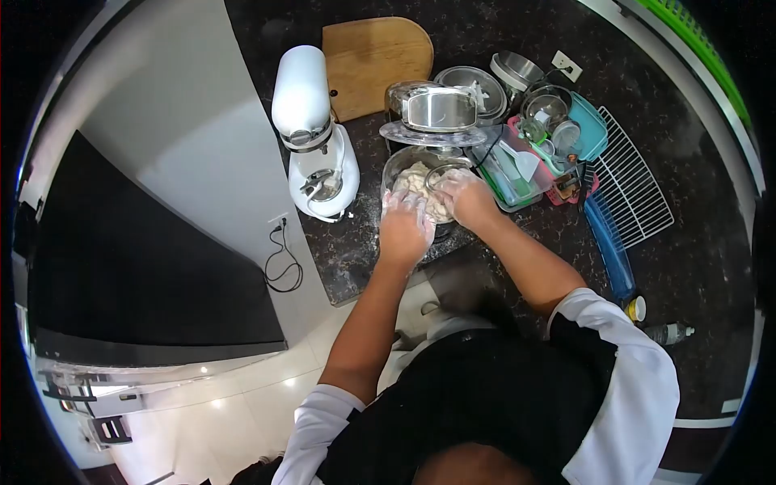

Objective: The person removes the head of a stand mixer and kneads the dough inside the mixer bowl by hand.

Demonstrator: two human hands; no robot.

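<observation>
A lump of pale, sticky dough [414, 179] lies in a metal mixing bowl [393, 164] near the counter's front edge. My left hand [406, 224] reaches over the bowl's near left side, its floury fingers closed on the dough. From the right, my right hand [463, 196] dips in with curled fingers against the dough; its fingertips are partly hidden. Flour or dough coats both hands. The curved rim of the bowl's handle side passes close to my right hand.
A white stand mixer [301, 97] stands left of the bowl, a wooden board [380, 61] behind it. A glossy metal appliance [440, 111] sits just behind the bowl. Plastic tubs [513, 179], a wire rack [636, 182] and a blue box [608, 242] lie to the right.
</observation>
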